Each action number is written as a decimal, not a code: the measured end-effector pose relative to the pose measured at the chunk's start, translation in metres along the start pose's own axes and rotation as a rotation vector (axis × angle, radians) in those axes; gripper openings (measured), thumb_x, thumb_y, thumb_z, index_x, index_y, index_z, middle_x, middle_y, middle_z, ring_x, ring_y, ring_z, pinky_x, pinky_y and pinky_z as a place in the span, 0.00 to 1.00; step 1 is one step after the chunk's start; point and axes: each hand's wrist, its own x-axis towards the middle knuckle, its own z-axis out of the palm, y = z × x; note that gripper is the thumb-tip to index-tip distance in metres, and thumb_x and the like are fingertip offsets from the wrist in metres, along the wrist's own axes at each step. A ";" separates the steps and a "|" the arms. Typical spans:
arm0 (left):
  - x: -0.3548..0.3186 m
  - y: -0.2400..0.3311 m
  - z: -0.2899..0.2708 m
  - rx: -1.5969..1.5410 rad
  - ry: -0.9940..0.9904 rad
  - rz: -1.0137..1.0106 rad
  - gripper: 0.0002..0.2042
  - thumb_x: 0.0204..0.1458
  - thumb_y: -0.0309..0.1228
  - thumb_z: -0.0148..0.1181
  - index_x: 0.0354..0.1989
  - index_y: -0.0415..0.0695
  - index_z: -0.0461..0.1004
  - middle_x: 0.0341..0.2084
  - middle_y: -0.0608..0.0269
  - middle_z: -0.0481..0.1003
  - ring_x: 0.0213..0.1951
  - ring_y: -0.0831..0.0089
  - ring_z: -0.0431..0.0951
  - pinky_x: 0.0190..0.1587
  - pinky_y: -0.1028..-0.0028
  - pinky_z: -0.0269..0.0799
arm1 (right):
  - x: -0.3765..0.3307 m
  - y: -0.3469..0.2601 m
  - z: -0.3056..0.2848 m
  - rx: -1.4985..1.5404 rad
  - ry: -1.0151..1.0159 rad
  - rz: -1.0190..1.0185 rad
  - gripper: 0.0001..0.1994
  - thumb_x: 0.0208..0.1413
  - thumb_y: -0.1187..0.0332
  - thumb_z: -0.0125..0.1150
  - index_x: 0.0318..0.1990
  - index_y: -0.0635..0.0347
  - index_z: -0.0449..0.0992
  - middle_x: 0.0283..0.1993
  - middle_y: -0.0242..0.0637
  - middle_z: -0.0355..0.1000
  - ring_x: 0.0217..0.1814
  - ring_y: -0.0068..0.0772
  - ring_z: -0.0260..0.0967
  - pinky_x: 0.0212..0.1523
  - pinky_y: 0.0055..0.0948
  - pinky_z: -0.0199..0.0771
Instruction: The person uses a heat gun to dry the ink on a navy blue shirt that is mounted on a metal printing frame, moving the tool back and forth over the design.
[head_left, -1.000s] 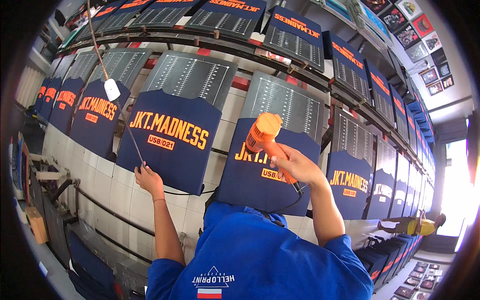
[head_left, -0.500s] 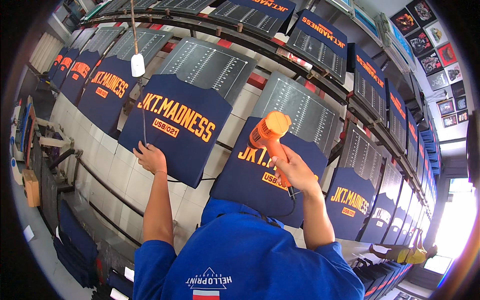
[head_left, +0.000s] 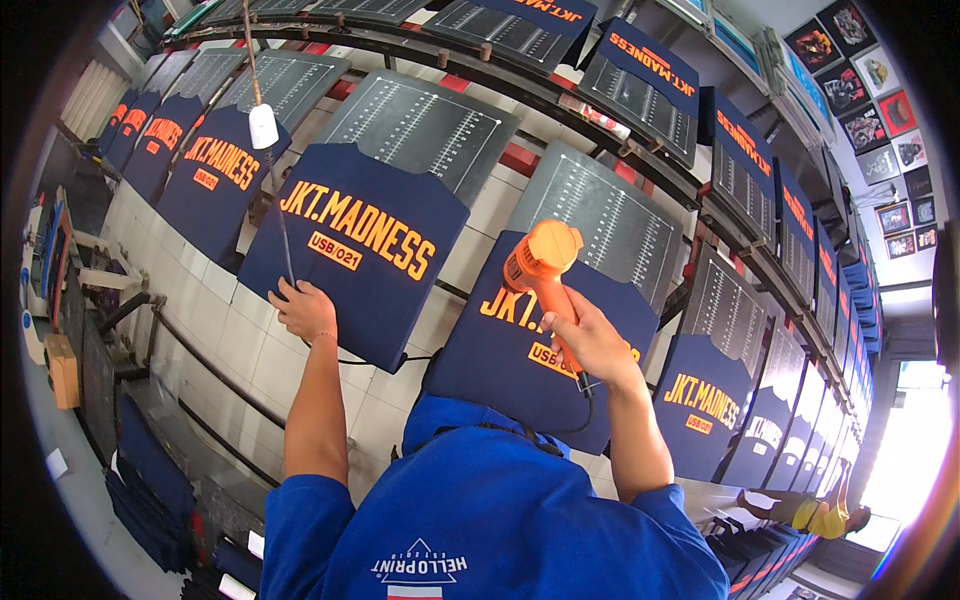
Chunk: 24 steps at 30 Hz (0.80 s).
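Note:
In my right hand [head_left: 592,340] is an orange heat gun [head_left: 548,262], its fingers wrapped round the handle. The gun is over a navy printed fabric panel [head_left: 478,350], covering part of its orange lettering. A dark cord leaves the lower end of the handle. My left hand [head_left: 305,310] is closed at the lower left edge of another navy panel [head_left: 400,300], its fingers pinching a thin dark cord [head_left: 282,225]. That cord runs up to a white connector [head_left: 263,127] hanging from a brown line. Both panels lie on grey boards marked with white scales.
More boards [head_left: 290,85] with navy panels run in rows to the left, right and far side. A dark metal rail [head_left: 225,400] stands at the left. Dark fabric [head_left: 150,490] is piled lower left. A person in a yellow top [head_left: 828,518] is far right.
The white connector has swung slightly left, and the cord below it looks straighter. Both hands keep nearly the same place, with the heat gun still in my right hand.

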 end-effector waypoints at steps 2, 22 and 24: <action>-0.001 0.000 -0.001 -0.004 0.003 0.005 0.23 0.67 0.43 0.42 0.68 0.49 0.61 0.70 0.47 0.54 0.59 0.42 0.69 0.57 0.49 0.69 | -0.005 -0.005 -0.001 0.042 -0.042 0.040 0.25 0.65 0.63 0.55 0.66 0.65 0.63 0.36 0.31 0.70 0.29 0.19 0.69 0.31 0.24 0.75; -0.002 0.001 -0.004 -0.027 -0.013 -0.008 0.23 0.67 0.43 0.42 0.68 0.49 0.62 0.70 0.47 0.54 0.59 0.43 0.68 0.58 0.50 0.68 | -0.017 -0.011 0.020 0.022 -0.200 0.145 0.27 0.66 0.65 0.55 0.70 0.61 0.58 0.41 0.31 0.71 0.32 0.18 0.69 0.33 0.23 0.75; -0.003 0.002 -0.005 -0.032 -0.010 -0.002 0.23 0.67 0.43 0.42 0.68 0.49 0.62 0.70 0.46 0.54 0.59 0.43 0.68 0.58 0.50 0.68 | -0.019 -0.010 0.022 -0.001 -0.189 0.144 0.27 0.66 0.65 0.55 0.70 0.61 0.58 0.40 0.31 0.71 0.32 0.18 0.69 0.32 0.23 0.75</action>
